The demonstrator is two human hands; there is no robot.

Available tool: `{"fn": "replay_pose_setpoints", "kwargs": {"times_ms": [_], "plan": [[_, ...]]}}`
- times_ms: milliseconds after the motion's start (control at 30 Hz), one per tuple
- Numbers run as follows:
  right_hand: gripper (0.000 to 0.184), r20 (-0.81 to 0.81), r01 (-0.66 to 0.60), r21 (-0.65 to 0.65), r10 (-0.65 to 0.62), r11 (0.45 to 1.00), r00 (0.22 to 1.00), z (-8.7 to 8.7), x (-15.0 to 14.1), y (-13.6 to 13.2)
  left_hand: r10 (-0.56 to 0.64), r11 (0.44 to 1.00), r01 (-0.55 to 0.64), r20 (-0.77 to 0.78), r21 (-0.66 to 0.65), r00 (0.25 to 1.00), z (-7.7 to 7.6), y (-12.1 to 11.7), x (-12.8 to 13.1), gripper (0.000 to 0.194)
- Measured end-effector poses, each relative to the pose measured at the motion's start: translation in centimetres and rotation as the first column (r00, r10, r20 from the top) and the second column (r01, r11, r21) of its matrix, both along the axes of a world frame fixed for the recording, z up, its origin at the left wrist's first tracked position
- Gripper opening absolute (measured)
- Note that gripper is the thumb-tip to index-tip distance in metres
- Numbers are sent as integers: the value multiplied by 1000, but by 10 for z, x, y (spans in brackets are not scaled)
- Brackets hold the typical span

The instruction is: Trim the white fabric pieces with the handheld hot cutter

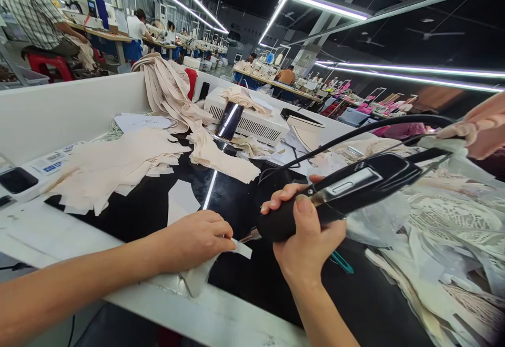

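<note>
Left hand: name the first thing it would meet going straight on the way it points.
The left hand would probably meet the metal tip of the black handheld tool in the right hand first; depth is hard to judge.

Far left of both grips lies a dark-screened device [18, 180]. Beyond them stand a dark cylinder [230, 121], a vented white box [258, 129] and a black spool [204, 91]; farther off to the left, a co-worker [33, 18] on a red stool [51, 68] sits beside a white sewing machine [81, 2].
</note>
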State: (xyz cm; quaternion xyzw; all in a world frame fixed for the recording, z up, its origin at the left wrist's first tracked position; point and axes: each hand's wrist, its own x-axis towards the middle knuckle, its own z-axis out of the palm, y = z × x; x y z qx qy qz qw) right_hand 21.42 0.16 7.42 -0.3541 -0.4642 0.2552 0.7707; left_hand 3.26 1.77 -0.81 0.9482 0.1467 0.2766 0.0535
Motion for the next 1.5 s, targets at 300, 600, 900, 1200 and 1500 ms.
{"fn": "replay_pose_setpoints", "kwargs": {"times_ms": [300, 600, 900, 1200, 1500], "plan": [[42, 12, -6, -22, 6, 1000, 1000, 0, -2, -3, -1, 1000, 1, 4, -14, 1000, 1, -1, -1, 22], [44, 7, 61, -7, -61, 998, 998, 1, 10, -7, 4, 1000, -4, -24, -6, 1000, 3, -2, -3, 21], [38, 17, 38, 1, -38, 999, 999, 3, 8, -10, 3, 1000, -3, -28, -16, 1000, 7, -2, -5, 19], [37, 3, -56, 15, 56, 998, 998, 0, -4, -16, -11, 1000, 11, -25, -14, 1000, 7, -1, -4, 17], [41, -5, -21, -28, 21, 999, 1000, 0, -4, -16, -11, 1000, 10, -32, -11, 999, 8, 0, -4, 19]]}}
